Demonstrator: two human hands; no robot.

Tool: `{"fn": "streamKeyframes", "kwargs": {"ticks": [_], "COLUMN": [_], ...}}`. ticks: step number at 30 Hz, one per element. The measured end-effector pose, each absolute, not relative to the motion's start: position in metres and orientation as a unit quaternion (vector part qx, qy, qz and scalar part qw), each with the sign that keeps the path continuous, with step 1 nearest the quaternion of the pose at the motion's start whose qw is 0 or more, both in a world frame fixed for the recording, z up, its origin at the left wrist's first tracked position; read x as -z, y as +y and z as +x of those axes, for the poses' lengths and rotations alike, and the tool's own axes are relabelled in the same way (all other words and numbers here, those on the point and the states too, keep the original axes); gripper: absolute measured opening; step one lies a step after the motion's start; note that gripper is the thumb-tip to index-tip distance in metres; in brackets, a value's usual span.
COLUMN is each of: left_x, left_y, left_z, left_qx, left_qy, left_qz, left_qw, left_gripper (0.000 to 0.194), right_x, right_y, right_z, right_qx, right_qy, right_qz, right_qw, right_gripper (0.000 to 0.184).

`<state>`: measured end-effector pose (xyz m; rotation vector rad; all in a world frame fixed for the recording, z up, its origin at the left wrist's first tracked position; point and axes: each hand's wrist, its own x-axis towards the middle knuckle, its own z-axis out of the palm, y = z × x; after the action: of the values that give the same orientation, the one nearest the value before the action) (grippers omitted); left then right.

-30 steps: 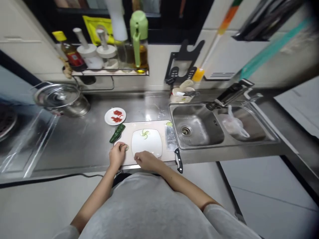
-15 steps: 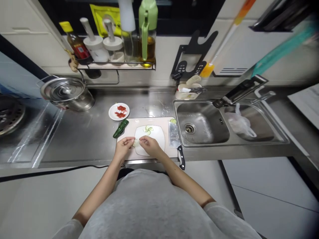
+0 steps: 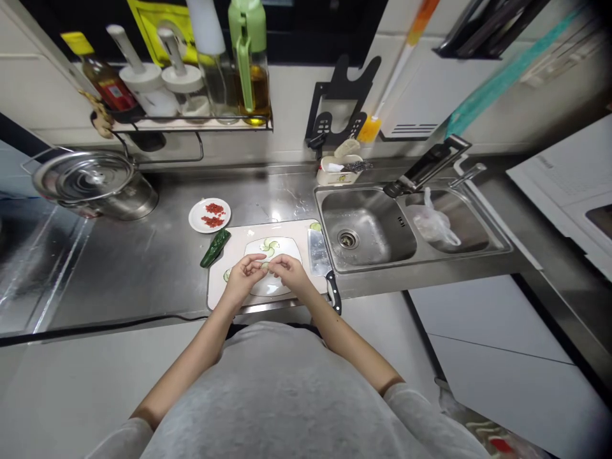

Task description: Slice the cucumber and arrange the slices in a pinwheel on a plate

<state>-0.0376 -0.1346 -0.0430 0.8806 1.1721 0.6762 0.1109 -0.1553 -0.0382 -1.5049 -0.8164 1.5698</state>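
Above the near part of a white plate [image 3: 291, 252], my left hand [image 3: 245, 276] and my right hand [image 3: 289, 273] meet, fingertips pinched on a thin cucumber slice [image 3: 266, 264]. Several cut slices [image 3: 270, 247] lie in a pinwheel at the plate's far side. Under the plate is a pale cutting board [image 3: 217, 290]. A cleaver [image 3: 319, 252] rests along its right side, black handle past the near edge. The cucumber piece [image 3: 215, 248] lies at the board's left edge. Beside my left hand, another slice [image 3: 227, 275] sits on the board, partly covered.
A small white plate with chopped red bits [image 3: 196, 217] stands behind the cucumber. Right of the board is a double sink [image 3: 368, 223] with a plastic bag [image 3: 436, 224] in its right basin. A lidded steel pot [image 3: 129, 194] stands at the back left, below a seasoning rack [image 3: 191, 124].
The view has swung to the right, so the counter things appear further left. Both hands have come closer together over the plate, and the slice on the board's left side now shows.
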Motion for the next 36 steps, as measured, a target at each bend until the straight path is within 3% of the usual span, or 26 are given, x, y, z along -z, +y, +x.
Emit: {"fn": "streamKeyframes", "kwargs": {"ticks": [6,12,21,29,36], "left_x": [0.036,0.034,0.034,0.042,0.068], "left_y": [-0.132,-0.136,-0.144,-0.138,-0.133], "left_z": [-0.042,-0.042,-0.031,-0.024,-0.006], "left_qx": [-0.228,-0.206,-0.18,-0.168,-0.215], "left_qy": [0.53,0.544,0.561,0.556,0.523], "left_qz": [0.583,0.669,0.262,0.234,0.319], "left_qw": [0.572,0.462,0.765,0.78,0.761], "left_gripper": [0.029,0.029,0.049,0.06,0.063], "right_x": [0.042,0.044,0.041,0.052,0.068], "right_y": [-0.154,-0.156,-0.161,-0.179,-0.184], "right_z": [0.12,0.121,0.136,0.148,0.161], "right_qx": [-0.612,-0.64,-0.607,-0.555,-0.517], "right_qy": [-0.374,-0.339,-0.4,-0.474,-0.486], "right_qz": [-0.602,-0.597,-0.587,-0.613,-0.659], "right_qw": [0.349,0.343,0.357,0.302,0.25], "right_gripper": [0.017,0.014,0.017,0.017,0.019]}}
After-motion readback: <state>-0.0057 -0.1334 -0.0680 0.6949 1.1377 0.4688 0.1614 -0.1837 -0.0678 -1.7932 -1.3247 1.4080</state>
